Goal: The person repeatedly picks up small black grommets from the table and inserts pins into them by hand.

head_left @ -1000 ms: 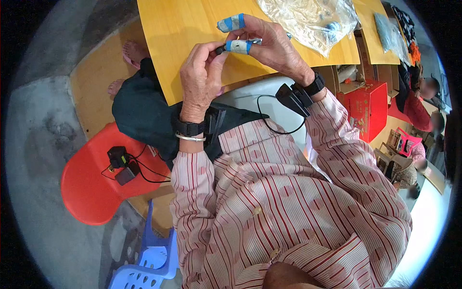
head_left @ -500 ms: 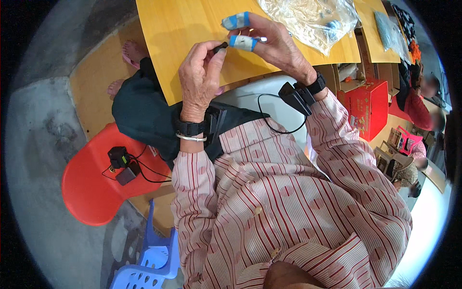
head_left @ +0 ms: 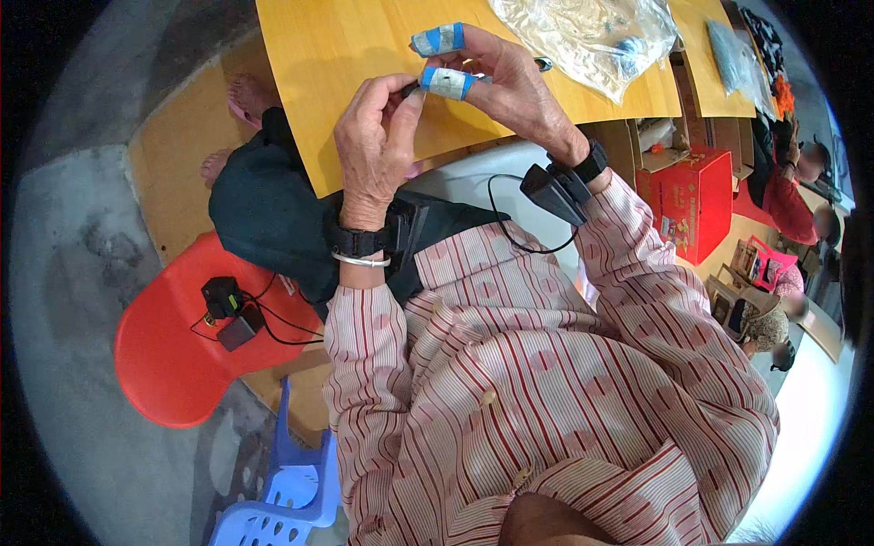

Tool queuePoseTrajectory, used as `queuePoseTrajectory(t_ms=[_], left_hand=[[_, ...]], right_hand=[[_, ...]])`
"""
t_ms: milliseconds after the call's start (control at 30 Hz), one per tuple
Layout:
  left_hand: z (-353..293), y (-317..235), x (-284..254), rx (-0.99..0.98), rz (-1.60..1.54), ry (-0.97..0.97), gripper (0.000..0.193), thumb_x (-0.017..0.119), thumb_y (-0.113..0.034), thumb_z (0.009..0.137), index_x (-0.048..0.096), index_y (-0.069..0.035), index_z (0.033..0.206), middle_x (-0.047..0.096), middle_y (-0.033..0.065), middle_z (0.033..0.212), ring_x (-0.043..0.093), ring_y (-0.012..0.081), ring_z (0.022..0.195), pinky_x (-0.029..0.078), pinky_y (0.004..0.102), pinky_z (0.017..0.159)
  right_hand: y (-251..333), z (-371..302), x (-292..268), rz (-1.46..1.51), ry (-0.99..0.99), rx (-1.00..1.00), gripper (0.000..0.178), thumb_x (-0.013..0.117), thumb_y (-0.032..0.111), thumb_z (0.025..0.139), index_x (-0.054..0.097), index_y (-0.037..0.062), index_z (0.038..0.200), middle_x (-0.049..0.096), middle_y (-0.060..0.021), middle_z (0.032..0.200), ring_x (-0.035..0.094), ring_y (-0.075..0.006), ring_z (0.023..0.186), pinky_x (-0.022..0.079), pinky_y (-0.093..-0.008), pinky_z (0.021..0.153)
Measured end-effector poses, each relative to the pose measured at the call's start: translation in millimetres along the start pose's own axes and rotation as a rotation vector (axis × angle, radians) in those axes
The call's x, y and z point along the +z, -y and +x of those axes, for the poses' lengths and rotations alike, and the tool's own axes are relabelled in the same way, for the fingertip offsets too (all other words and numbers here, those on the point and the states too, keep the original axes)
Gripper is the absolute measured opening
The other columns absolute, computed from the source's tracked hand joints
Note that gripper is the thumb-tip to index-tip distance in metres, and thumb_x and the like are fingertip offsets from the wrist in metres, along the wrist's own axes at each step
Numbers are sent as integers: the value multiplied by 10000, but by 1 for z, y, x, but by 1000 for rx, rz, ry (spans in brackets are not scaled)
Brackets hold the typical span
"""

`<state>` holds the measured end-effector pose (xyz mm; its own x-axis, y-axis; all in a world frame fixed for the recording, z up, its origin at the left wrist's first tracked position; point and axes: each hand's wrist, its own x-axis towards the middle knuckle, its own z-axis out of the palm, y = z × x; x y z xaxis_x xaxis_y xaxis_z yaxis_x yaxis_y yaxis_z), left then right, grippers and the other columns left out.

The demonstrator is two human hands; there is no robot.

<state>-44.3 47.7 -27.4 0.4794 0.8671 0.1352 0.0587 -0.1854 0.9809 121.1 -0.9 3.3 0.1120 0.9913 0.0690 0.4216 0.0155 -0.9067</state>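
My left hand (head_left: 375, 136) pinches a small black piece (head_left: 411, 90) between thumb and forefinger over the wooden table (head_left: 337, 55). Close beside it is my right hand (head_left: 514, 86), its thumb and a finger wrapped in blue and white tape (head_left: 446, 83). The taped thumb almost meets the black piece; whether it touches I cannot tell. Curled fingers hide whatever my right hand holds. A small dark tip (head_left: 543, 64) shows behind that hand, too little of it to name. Both wrists carry black straps with black boxes.
A clear plastic bag (head_left: 592, 41) with small blue things lies beyond my right hand. At the right stand a red box (head_left: 696, 205) and cardboard boxes. Black adapters with cables rest on a red chair (head_left: 173, 346) at the left. Other people sit at the far right.
My right hand has moved slightly left, bringing its taped thumb up to the black piece. A small white tip seen by its fingers before is now hidden. My left hand has barely shifted.
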Motion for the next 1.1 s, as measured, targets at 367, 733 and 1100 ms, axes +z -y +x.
queuePoseTrajectory(t_ms=[367,733,1100], left_hand=[[-1,2,1,26,42,26,176,611,-113,806,601,14,927,595,112,768,572,198,637,462,293,607],[-1,3,3,19,47,23,176,623,-99,803,600,18,933,599,111,750,574,183,637,466,281,608],[-1,3,-7,-214,-444,2,215,586,-112,857,597,48,1000,618,57,880,563,118,790,430,233,753]], right_hand=[[9,2,-7,-73,45,-118,304,650,175,828,602,64,1106,651,-79,927,627,-166,849,506,-298,783],[5,8,-12,-256,67,-224,322,676,150,803,602,72,1106,643,-44,909,608,-145,830,506,-292,740],[11,-2,-18,-663,-1,-370,504,716,351,716,564,53,1093,589,-89,927,555,-265,890,472,-361,750]])
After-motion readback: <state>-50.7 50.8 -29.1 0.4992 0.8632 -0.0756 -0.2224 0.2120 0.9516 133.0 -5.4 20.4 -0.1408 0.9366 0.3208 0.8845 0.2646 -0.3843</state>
